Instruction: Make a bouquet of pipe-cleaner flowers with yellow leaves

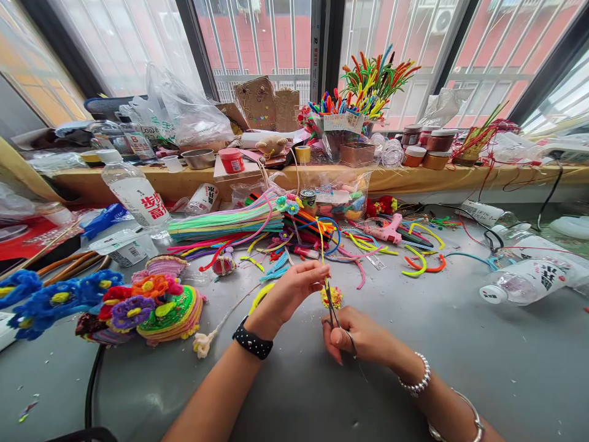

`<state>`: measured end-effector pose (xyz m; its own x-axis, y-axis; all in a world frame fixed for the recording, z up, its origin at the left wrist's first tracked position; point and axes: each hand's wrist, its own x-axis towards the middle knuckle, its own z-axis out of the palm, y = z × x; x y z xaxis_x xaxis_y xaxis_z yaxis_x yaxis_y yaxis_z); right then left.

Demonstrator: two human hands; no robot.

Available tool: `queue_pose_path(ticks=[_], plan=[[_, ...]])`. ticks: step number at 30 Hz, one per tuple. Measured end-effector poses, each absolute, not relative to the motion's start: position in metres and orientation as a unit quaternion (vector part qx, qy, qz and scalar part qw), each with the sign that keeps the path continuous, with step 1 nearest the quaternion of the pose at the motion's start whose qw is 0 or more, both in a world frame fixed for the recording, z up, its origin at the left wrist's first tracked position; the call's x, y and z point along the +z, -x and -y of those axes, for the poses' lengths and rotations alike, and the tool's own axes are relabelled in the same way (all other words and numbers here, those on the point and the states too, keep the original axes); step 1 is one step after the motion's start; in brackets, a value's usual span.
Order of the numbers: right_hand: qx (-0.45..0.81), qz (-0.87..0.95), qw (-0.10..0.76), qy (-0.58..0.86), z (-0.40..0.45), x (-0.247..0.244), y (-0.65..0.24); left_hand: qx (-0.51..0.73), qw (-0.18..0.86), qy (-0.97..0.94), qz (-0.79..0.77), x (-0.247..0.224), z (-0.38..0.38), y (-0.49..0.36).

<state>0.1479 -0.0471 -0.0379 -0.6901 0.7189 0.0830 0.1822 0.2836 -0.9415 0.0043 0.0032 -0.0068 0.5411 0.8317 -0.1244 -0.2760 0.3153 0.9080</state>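
Our left hand (301, 283) pinches the yellow stem (322, 242); our right (356, 336) grips scissors (332, 307) (open grey table (294, 387) nearest us).

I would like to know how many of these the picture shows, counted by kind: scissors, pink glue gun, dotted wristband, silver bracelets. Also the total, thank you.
Scissors: 1
Pink glue gun: 1
Dotted wristband: 1
Silver bracelets: 2
Total: 5
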Motion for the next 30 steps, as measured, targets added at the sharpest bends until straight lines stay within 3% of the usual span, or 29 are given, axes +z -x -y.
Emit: queue_pose_path(ticks=[30], plan=[[0.537, 0.735, 0.285, 0.301, 0.0469, -0.0442, -0.1437, 0.407, 0.732, -0.441, -0.322, -0.0090, -0.0033, -0.0053]])
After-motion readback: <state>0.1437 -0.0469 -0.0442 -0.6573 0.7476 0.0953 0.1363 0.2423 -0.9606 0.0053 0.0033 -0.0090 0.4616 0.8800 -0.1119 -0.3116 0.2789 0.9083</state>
